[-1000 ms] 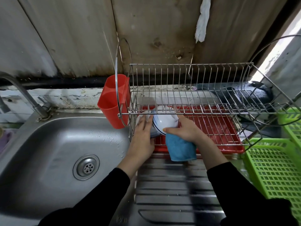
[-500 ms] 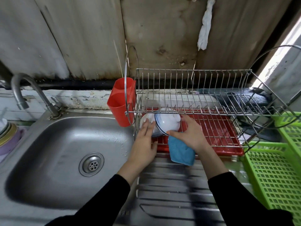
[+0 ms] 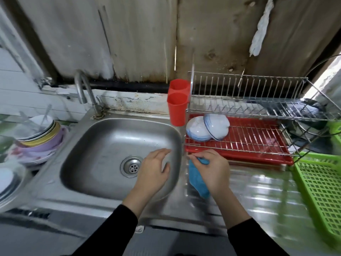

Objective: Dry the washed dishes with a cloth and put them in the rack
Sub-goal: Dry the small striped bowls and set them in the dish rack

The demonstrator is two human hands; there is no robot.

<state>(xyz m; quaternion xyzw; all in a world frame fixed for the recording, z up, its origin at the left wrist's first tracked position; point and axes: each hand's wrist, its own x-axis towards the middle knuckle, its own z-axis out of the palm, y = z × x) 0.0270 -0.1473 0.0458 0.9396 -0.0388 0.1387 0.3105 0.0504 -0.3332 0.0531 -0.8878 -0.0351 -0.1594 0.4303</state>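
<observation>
Head view looks down on the left hand (image 3: 153, 170) hovering over the sink (image 3: 103, 145), fingers loose and spread, holding nothing. The right hand (image 3: 212, 169) clutches a blue cloth (image 3: 197, 180) above the drainboard (image 3: 258, 191), just in front of the rack (image 3: 247, 113). Two white bowls (image 3: 217, 126) lean together at the left end of its lower tier, above the red tray (image 3: 258, 158). More dishes (image 3: 38, 137) sit stacked left of the sink.
</observation>
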